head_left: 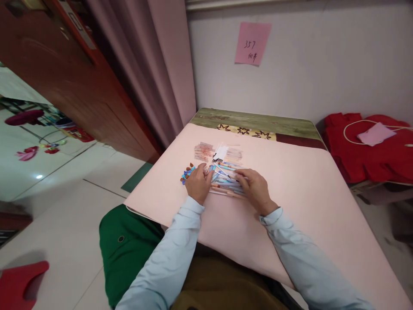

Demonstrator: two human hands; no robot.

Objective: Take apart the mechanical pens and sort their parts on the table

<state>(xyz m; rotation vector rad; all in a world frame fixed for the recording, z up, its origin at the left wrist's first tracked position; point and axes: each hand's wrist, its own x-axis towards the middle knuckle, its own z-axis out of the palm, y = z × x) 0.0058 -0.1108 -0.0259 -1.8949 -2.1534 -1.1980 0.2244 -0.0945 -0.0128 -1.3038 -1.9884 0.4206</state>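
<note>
My left hand [198, 183] is closed at the near left of a pile of slim blue, white and tan pens [227, 186]. A thin white pen [222, 172] with a dark end slants from its fingertips towards my right hand [254, 189]. The right fingers are curled together over the pile's right side; whatever they grip is too small to make out. Beside my left hand lie small blue and brown pieces [186, 174], perhaps caps. Beyond the pile sit white sticks with black ends [219, 155], between a reddish-brown bundle [204, 151] and a clear, pale bundle [235, 155].
The pale pink tabletop [297, 193] meets a green wood-patterned board [258, 117] by the wall. A pink note [252, 44] hangs on that wall. Red cloth [364, 146] with a white cord lies to the right. A brown door [80, 77] and pink curtain [161, 64] stand left.
</note>
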